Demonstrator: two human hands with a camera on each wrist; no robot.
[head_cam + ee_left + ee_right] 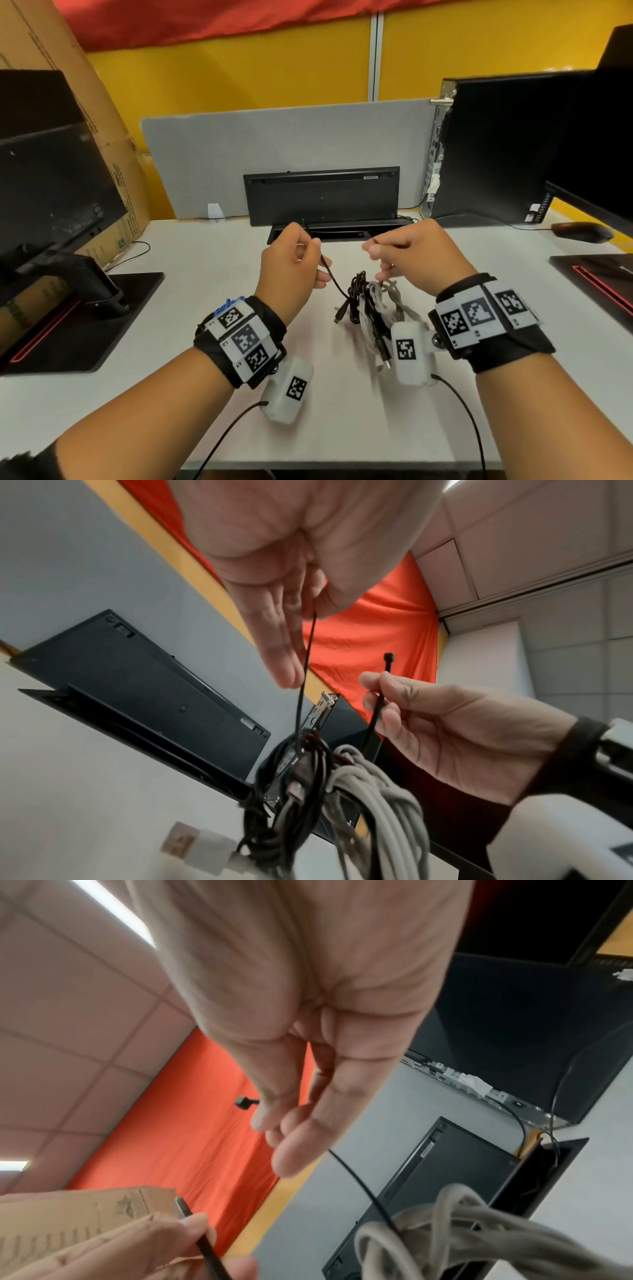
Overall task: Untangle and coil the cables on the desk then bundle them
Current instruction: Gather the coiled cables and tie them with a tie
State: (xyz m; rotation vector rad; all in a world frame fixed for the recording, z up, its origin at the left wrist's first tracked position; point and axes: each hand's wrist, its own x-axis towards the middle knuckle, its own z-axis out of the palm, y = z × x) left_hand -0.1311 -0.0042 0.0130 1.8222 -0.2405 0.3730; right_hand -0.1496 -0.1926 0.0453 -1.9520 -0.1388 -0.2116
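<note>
An office workstation is shown. A white desk [212, 274] is backed by a grey fabric divider panel [284, 150], against which a black keyboard [322, 195] is propped on edge. Monitors on stands [51, 164] are placed at both sides, with a desktop computer case [486, 147] and a mouse [582, 232] to the right. Yellow partition walls [239, 68] and a tiled suspended ceiling [548, 534] are seen.

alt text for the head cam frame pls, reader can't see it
Over a white desk, the left hand and right hand each pinch one end of a thin black cable tie that runs down into a bundle of black and grey cables. A black keyboard stands on edge behind.
</note>
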